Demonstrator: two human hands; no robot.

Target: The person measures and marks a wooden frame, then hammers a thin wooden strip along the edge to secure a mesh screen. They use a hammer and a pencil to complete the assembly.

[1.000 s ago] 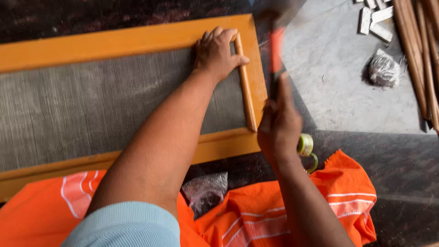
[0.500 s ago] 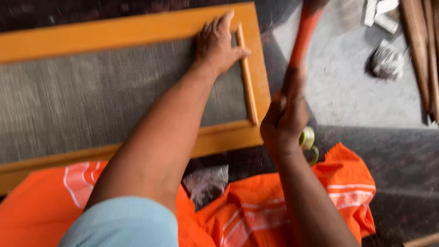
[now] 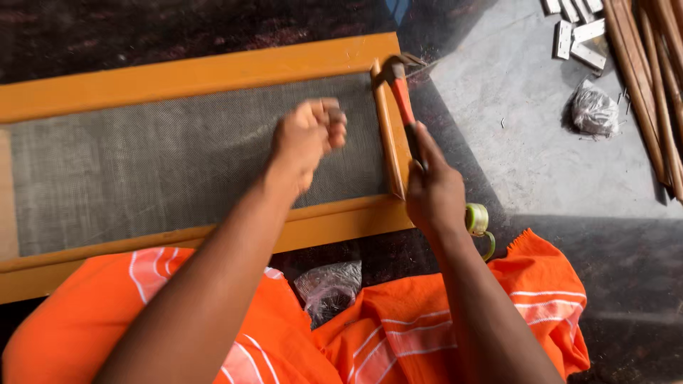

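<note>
Hammer (image 3: 400, 92) grasped in right hand (image 3: 434, 192), left hand (image 3: 307, 139) clenched over mesh frame (image 3: 192, 75), clear crumpled bag (image 3: 595, 110) on concrete.

hammer (image 3: 400, 91) on orange frame (image 3: 192, 75)

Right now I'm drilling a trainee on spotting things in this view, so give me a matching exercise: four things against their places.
1. hammer
2. tape roll
3. clear plastic bag
4. metal brackets

a. top right, on the grey floor
b. in the right hand
c. just right of the right wrist
d. below the wooden frame, against the orange cloth

Pairs: 1-b, 2-c, 3-d, 4-a
</note>
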